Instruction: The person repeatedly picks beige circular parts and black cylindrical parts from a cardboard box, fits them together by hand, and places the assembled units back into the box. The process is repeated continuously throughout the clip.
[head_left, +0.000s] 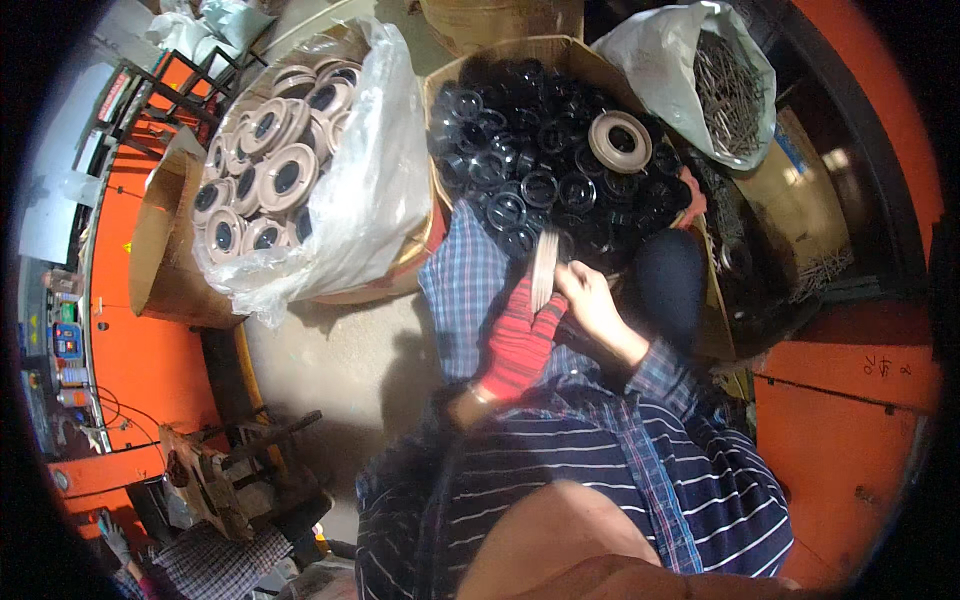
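My left hand [522,340], in a red and black striped glove, grips a beige round disc [545,270] held edge-on in front of my lap. My bare right hand [595,305] is closed at the disc's right side, its fingers curled. What sits between those fingers is too small and blurred to make out. Just beyond both hands stands a carton full of glossy black round caps [540,188]. On top of the caps lies one beige ring-shaped disc [620,142] with a dark centre.
At the left, a clear plastic bag [375,190] holds several beige discs [288,176] with black centres. A white sack of metal pins [728,95] stands at the far right. Below it sits another open box [800,215]. A wooden stool [215,480] and another person's gloved hand [115,540] are at the lower left.
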